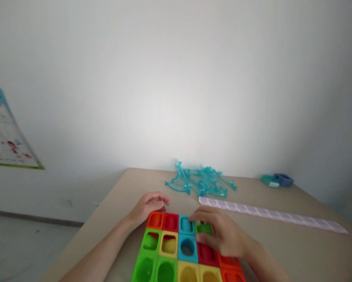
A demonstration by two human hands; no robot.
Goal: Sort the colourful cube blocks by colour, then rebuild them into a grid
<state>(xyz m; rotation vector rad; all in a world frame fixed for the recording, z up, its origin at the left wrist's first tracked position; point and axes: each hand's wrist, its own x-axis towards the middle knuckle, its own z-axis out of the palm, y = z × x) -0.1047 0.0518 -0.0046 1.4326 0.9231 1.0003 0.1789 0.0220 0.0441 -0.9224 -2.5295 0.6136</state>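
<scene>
Wall: a big white wall is standing behind everything, and a picture poster is hanging low on it at the left.
Bench: a wide tan bench is carrying all the things.
Block grid: bright square blocks with round hollows are sitting side by side in rows near the front edge. They are orange, red, blue, green and yellow.
Purple strip: a long flat strip is lying behind the blocks and is running off to the right.
Blue pile: see-through blue curved pieces are lying in a heap at the back, well apart from the blocks.
Two small things: a teal bit and a dark blue bit are sitting together at the far right edge.
Right hand: it is lying over the far right side of the grid. Its grip is curled on the green block in the back row, fingers bent around it.
Left hand: it is resting at the far left corner, touching the orange block. Its fingers are curled in, but they are holding nothing that I can see.
How far: many blocks are already sitting in neat rows. The green block is still under the fingers. The blue pieces and the strip are lying untouched.
</scene>
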